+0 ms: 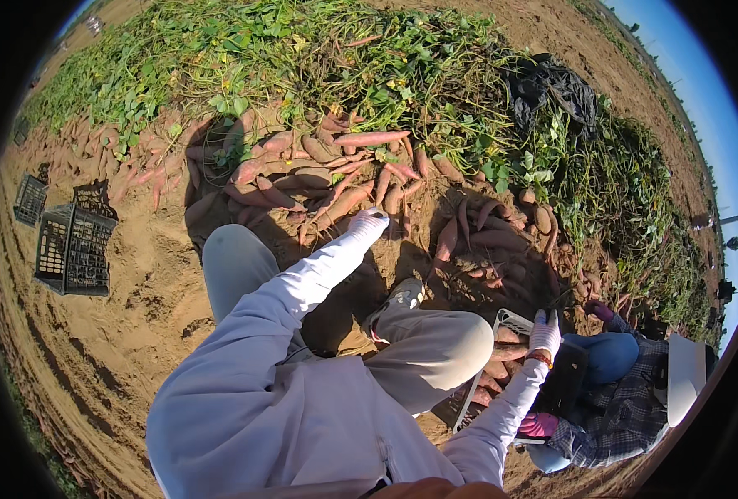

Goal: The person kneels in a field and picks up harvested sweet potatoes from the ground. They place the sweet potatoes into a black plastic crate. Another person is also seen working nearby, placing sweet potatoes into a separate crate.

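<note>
My left hand [369, 223], in a striped glove, hangs over the near edge of a pile of sweet potatoes [313, 178]; its fingers are bent, and whether they pinch anything cannot be told. At the right, my right hand [545, 334], gloved too and with a red band at the wrist, is over the far right side of a plastic crate [467, 405]. Sweet potatoes [497, 369] lie in that crate beside my knee; whether the right hand grips the rim or a root is unclear. A second heap of sweet potatoes [500, 240] lies in shade beyond the crate.
A co-worker [625, 399] in a plaid shirt and pink gloves crouches close at the right, by a dark crate [562, 380]. Black crates [72, 249] stand on the soil at left. Cut vines [344, 68] and black plastic sheeting [550, 90] lie behind the piles.
</note>
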